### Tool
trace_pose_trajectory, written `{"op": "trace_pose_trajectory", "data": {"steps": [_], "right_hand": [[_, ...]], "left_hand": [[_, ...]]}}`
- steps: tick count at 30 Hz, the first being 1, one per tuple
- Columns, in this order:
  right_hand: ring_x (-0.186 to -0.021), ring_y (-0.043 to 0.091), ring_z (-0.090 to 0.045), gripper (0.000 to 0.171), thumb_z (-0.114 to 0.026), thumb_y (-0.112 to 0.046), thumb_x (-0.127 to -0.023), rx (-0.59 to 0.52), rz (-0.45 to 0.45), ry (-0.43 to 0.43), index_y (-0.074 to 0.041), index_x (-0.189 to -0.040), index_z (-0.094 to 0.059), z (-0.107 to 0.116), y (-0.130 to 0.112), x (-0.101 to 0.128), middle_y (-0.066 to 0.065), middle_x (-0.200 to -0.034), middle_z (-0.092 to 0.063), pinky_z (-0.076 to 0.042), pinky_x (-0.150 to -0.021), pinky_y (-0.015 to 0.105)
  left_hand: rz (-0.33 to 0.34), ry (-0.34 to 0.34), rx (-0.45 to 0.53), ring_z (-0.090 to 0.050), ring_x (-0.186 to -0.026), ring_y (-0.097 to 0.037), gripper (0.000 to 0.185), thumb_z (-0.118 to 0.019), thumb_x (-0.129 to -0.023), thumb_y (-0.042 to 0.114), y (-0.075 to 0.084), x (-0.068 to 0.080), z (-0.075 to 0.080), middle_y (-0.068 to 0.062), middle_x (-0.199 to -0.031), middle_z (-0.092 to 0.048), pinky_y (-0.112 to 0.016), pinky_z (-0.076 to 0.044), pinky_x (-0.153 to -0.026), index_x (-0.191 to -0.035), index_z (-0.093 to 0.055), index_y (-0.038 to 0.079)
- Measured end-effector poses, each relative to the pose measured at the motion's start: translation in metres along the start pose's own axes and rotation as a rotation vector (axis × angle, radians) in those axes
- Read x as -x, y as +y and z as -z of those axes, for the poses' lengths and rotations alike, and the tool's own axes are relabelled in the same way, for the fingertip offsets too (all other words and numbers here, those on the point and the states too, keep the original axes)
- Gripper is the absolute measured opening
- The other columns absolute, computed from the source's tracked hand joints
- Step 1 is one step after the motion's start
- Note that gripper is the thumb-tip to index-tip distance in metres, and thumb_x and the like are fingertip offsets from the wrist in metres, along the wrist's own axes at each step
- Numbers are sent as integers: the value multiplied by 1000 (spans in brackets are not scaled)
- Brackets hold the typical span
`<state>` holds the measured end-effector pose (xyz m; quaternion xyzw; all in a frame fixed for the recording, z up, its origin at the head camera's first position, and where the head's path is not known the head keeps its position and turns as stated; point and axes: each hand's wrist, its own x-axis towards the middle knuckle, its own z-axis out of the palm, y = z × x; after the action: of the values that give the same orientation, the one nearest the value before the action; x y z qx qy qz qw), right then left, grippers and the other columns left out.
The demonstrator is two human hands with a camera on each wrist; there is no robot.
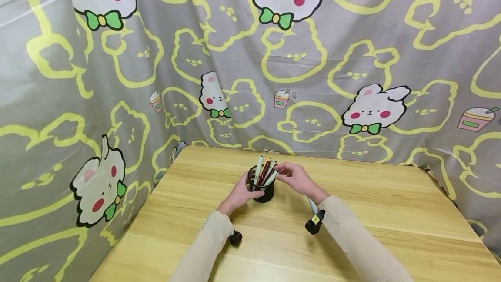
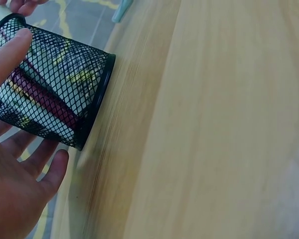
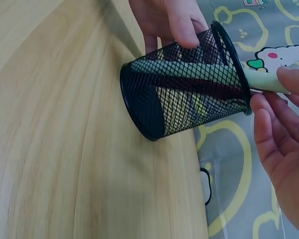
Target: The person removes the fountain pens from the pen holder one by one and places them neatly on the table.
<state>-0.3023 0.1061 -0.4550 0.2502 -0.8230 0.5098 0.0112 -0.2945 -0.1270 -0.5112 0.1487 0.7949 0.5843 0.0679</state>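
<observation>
My left hand (image 1: 243, 195) grips a black mesh pen holder (image 1: 267, 196), its thumb and fingers on opposite sides of the mesh. Several pens stand in the holder, among them dark red pens (image 1: 266, 171) and an upright pale green pen (image 1: 258, 167). A second pale green pen (image 3: 263, 80) leans out over the rim. My right hand (image 1: 296, 178) pinches that leaning pen by its upper end, thumb against fingers, right beside the rim. Its lower part shows through the mesh in the right wrist view.
A light blue, slim object (image 1: 312, 205) lies on the wooden table (image 1: 375, 212) by the right wrist, partly hidden by the wrist camera (image 1: 314, 224). Another wrist camera (image 1: 235, 238) is strapped below the left hand. A patterned grey curtain (image 1: 242, 55) hangs behind and left of the table.
</observation>
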Motion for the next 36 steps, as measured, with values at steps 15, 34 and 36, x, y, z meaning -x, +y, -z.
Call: {"op": "trace_pose_trajectory", "data": {"steps": [15,34,36], "right_hand": [[-78,14,-63,23,-74,-13,-82,26,-3,57,-2,-102,-69,-15,-8,-3,2,-87,-68,-51,-67,28],[-79,16,-63,27,-70,-18,-88,8,-11,138,-4,-111,-68,1,-24,-1,2,-88,-68,-50,-68,30],[-78,16,-63,28,-70,-18,-88,-2,-2,164,-4,-111,-67,6,-28,0,3,-87,-67,-50,-68,29]], "left_hand": [[-16,18,-2,-48,-118,-31,81,-76,-82,18,-3,-2,-6,-16,-135,-45,-48,-40,-95,-146,-28,9],[13,13,-16,-46,-121,-30,85,-77,-81,30,-5,-2,-3,-10,-137,-45,-47,-38,-97,-147,-27,14],[22,17,-19,-45,-122,-30,85,-77,-80,30,-4,-2,-3,-9,-137,-46,-47,-38,-97,-147,-27,15]]}}
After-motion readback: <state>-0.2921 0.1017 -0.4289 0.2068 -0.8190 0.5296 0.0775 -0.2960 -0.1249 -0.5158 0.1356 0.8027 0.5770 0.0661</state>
